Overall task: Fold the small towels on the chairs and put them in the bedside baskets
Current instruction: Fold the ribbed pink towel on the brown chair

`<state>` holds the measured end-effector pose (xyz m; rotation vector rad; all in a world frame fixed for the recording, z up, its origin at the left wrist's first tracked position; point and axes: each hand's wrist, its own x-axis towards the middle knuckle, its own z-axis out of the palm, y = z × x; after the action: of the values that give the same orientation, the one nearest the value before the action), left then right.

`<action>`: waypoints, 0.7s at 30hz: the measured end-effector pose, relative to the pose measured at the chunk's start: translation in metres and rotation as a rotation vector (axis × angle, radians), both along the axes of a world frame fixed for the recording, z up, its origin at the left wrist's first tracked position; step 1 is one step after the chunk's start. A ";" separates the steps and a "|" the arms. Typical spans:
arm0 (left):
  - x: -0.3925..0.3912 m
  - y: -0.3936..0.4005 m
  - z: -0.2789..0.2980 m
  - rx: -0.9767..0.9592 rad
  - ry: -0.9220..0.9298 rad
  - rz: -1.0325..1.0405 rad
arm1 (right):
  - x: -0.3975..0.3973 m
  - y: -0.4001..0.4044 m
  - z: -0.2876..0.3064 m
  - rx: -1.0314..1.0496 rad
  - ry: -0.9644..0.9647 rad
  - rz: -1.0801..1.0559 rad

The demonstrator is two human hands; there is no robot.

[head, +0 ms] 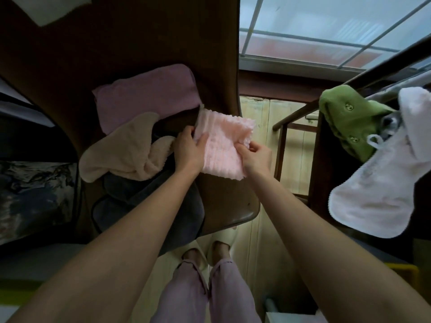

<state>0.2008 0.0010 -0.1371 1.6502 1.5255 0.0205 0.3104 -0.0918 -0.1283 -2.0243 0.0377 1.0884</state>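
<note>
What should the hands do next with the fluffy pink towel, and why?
Probably fold it over once more. The left hand and the right hand both pinch the fluffy, ribbed pink towel at its sides above the brown wooden chair, and it looks only partly folded, one edge bunched up. No basket is in view, so finishing the fold seems to come first.

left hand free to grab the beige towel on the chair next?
Probably not yet. The left hand grips the pink towel together with the right hand. The beige towel lies uncovered right beside the left hand on the chair, so once it lets go, nothing blocks it.
</note>
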 end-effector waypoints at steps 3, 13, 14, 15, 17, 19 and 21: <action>-0.002 0.004 -0.002 0.006 -0.074 0.043 | -0.003 0.007 -0.006 0.007 -0.107 0.067; -0.026 0.009 0.011 -0.007 -0.182 0.033 | -0.031 -0.003 -0.032 -0.013 -0.979 1.091; -0.032 0.009 0.014 0.011 -0.182 0.047 | -0.031 -0.002 -0.038 -0.073 -0.943 1.121; -0.039 0.010 0.018 0.029 -0.183 0.051 | -0.031 -0.002 -0.043 -0.121 -0.924 1.149; -0.055 0.011 0.023 0.034 -0.226 0.060 | -0.029 0.001 -0.047 -0.184 -0.909 1.202; -0.077 0.014 0.031 0.043 -0.254 0.076 | -0.029 0.006 -0.041 -0.210 -0.868 1.208; -0.103 0.019 0.042 0.096 -0.239 0.104 | -0.034 0.011 -0.025 -0.191 -0.877 1.161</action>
<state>0.0973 0.0196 -0.0951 1.5782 1.4434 0.3406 0.2763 -0.0808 -0.1534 -2.5372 -1.6875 0.6697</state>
